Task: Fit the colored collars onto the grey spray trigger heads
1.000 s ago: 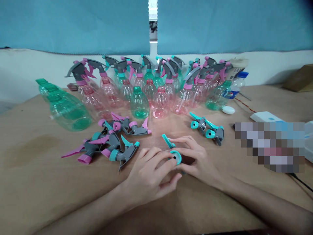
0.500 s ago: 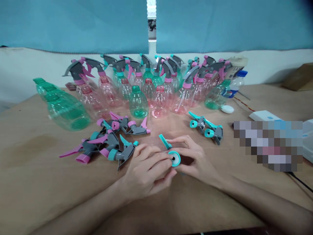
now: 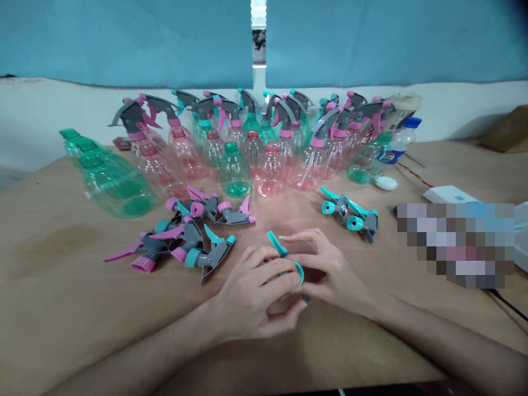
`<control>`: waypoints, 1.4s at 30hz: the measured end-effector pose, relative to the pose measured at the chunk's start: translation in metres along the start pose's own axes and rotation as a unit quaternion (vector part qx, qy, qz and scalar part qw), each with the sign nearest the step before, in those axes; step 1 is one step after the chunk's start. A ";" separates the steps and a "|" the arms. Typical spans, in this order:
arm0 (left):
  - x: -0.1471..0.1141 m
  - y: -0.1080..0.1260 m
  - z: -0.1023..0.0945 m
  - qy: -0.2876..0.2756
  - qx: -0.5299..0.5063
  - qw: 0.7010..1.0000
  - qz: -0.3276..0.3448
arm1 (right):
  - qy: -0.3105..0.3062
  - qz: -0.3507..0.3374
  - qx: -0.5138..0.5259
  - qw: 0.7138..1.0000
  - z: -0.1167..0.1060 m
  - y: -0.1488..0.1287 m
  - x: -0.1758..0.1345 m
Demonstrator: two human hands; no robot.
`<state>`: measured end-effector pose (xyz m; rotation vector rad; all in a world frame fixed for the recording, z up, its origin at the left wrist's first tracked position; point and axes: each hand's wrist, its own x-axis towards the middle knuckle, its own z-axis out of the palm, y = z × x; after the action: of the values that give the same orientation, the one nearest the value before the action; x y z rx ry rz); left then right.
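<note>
Both hands are on one trigger spray head [image 3: 276,244], grey with a teal trigger and teal collar, held above the front of the table. My right hand [image 3: 336,272] grips it from the right, thumb and fingers around the collar. From the left, my left hand [image 3: 256,291] has its fingertips over the collar's mouth, covering most of it. Whether they pinch a small part there is hidden. Left of my hands lies a teal-collared spray head [image 3: 212,256] among several pink ones. Two more teal spray heads [image 3: 363,223] lie to the right.
Behind stand pink and green bottles [image 3: 236,170], several with spray heads fitted. Green bottles [image 3: 115,184] lean together at left. At right are a capped drink bottle [image 3: 406,137], a white oval object [image 3: 386,183], a white box [image 3: 447,195] and a blurred-out item [image 3: 457,247].
My left fingers have moved slightly right and now cover more of the collar's mouth, whose white inside showed before. My right hand keeps its grip. The view has shifted a little.
</note>
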<state>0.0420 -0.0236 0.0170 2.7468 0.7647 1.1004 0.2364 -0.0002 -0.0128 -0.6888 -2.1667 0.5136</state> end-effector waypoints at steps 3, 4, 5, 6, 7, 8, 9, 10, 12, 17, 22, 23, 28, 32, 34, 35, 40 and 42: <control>-0.001 -0.001 0.001 -0.003 -0.031 1.000 -0.005 | -0.003 0.004 -0.004 1.000 0.000 0.000 0.000; -0.001 -0.001 0.002 -0.002 -0.044 0.999 -0.007 | -0.002 0.007 -0.005 1.000 0.000 -0.001 0.000; -0.001 -0.002 0.002 -0.001 -0.057 0.998 -0.009 | 0.000 0.011 -0.006 1.000 -0.001 -0.001 0.001; -0.001 -0.002 0.002 0.000 -0.067 0.998 -0.009 | 0.002 0.015 -0.007 1.000 -0.001 -0.002 0.001; -0.002 -0.003 0.002 0.001 -0.071 0.997 -0.009 | 0.007 0.019 -0.008 1.000 -0.001 -0.002 0.002; -0.002 -0.003 0.002 0.000 -0.072 0.997 -0.007 | 0.011 0.024 -0.007 1.000 -0.001 -0.002 0.002; -0.002 -0.004 0.001 0.002 -0.068 0.998 -0.004 | 0.016 0.028 -0.003 0.999 -0.001 -0.002 0.002; -0.002 -0.004 0.000 0.005 -0.062 0.998 -0.002 | 0.021 0.033 0.001 0.999 -0.001 -0.002 0.003; -0.002 -0.006 -0.002 0.014 -0.046 0.999 -0.003 | 0.030 0.041 0.008 0.999 -0.001 -0.002 0.003; -0.004 -0.011 -0.005 0.008 -0.024 0.999 -0.020 | 0.027 0.052 0.017 0.998 -0.003 -0.001 0.004; -0.003 -0.013 -0.005 -0.001 -0.015 0.999 -0.052 | 0.020 0.058 0.030 0.998 -0.002 -0.001 0.004; -0.003 -0.013 -0.005 -0.003 -0.014 0.998 -0.060 | 0.021 0.057 0.032 0.998 -0.002 -0.001 0.003; -0.002 -0.011 -0.002 -0.008 -0.029 0.996 -0.084 | 0.021 0.054 0.026 0.998 -0.001 0.001 0.003; -0.001 -0.005 -0.002 -0.020 -0.057 0.993 -0.101 | 0.018 0.064 0.024 0.998 0.000 0.000 0.004; 0.000 -0.002 -0.002 -0.032 -0.073 0.992 -0.102 | 0.015 0.063 0.020 0.998 0.000 0.000 0.004; 0.000 -0.001 -0.002 -0.038 -0.079 0.991 -0.101 | 0.013 0.059 0.019 0.998 0.001 0.000 0.004; -0.001 -0.005 0.000 -0.038 -0.060 0.991 -0.112 | -0.001 0.049 0.025 0.999 0.001 0.002 0.003; -0.002 -0.009 0.000 -0.029 -0.027 0.992 -0.118 | 0.008 0.057 0.027 0.998 0.000 0.002 0.004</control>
<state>0.0375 -0.0169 0.0137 2.5483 1.0049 0.9747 0.2350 0.0039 -0.0119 -0.7879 -2.0989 0.6218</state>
